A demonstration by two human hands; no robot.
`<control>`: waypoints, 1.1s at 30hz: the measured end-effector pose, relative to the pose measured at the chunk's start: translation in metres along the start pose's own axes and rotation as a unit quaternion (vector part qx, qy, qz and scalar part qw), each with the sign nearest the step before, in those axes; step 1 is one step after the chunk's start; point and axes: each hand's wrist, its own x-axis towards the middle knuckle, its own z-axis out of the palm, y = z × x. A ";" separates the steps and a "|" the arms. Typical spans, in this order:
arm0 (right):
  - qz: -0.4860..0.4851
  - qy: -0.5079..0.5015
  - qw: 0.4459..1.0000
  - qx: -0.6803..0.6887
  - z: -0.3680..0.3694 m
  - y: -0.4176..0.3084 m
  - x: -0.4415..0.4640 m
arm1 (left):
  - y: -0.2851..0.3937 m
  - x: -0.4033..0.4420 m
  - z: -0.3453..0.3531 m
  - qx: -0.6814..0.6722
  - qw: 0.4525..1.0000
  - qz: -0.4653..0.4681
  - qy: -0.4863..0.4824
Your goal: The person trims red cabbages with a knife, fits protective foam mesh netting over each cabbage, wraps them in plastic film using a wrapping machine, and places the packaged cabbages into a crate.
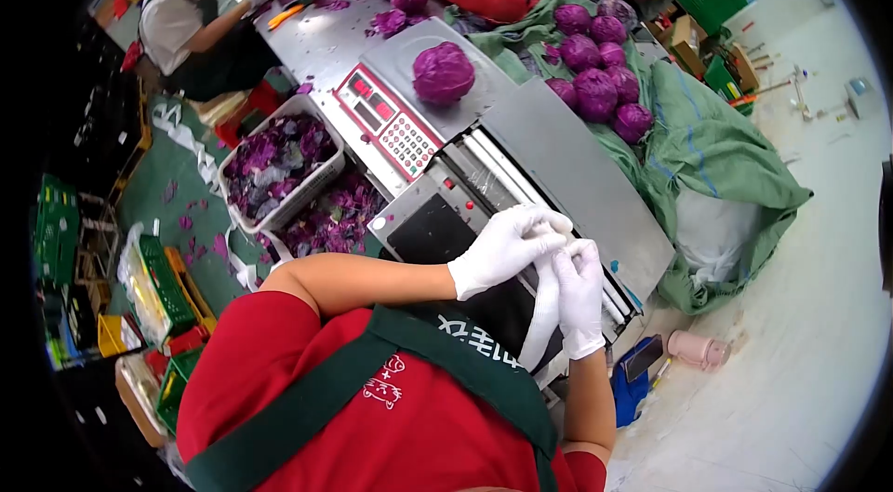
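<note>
My left hand (507,248), in a white glove, is closed with its fingertips bent together over the front of the wrapping machine (577,185). Close beside it, my right hand (579,292), also gloved in white, has its fingers pinched. A limp white strip (541,325) hangs down from between the two hands; its kind I cannot make out, and its upper end is hidden by the fingers. Beyond the hands, a purple cabbage (443,73) sits on the metal plate of the scale, behind the keypad panel (389,122) with its lit red displays.
Several purple cabbages (595,94) lie on green sacking at the right. A white crate (312,187) of cabbage leaves stands at the left. A co-worker (191,22) handles a cabbage at the far left. A pink bottle (698,350) and a phone (643,357) are at the lower right.
</note>
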 end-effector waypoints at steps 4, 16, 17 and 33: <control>0.032 -0.103 0.991 0.075 0.004 -0.012 0.002 | 0.007 -0.009 -0.014 -0.160 0.975 -0.057 0.145; -0.026 -0.050 0.973 0.226 0.100 0.022 0.042 | 0.010 -0.005 -0.072 -0.186 0.955 0.048 0.227; -0.023 -0.043 0.976 0.214 0.103 0.017 0.045 | 0.015 0.001 -0.082 -0.138 0.960 0.070 0.233; -0.200 -0.014 0.825 -0.529 0.156 -0.017 0.352 | -0.018 0.140 -0.355 0.516 0.809 -0.052 0.277</control>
